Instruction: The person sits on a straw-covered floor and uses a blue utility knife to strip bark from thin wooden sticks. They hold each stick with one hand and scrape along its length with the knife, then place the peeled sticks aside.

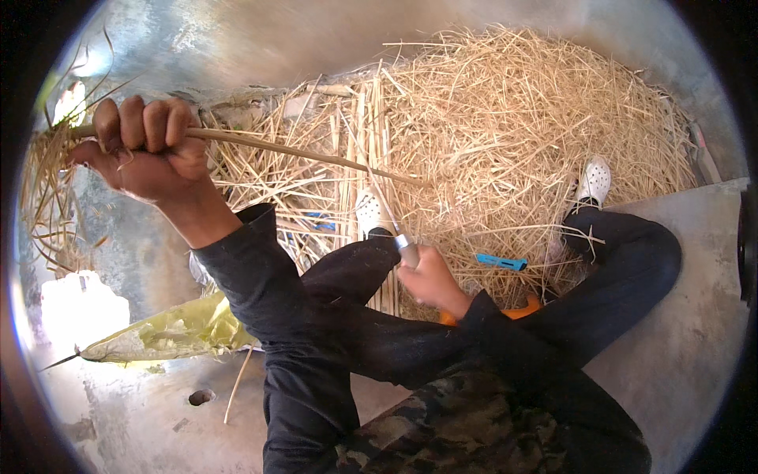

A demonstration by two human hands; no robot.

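Left hand point(146, 146) gripping long stalk point(308, 155)

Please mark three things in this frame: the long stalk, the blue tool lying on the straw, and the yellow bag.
long stalk point(316, 155), head view, bare mid-length right of the left hand.
blue tool point(500, 261), head view, middle of its blue body.
yellow bag point(170, 332), head view, centre of the crumpled sheet.

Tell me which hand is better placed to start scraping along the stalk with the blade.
Right, probably. The right hand already grips the knife, whose blade points up toward the long stalk. The left hand is closed around the stalk's far end, raised and holding it out.
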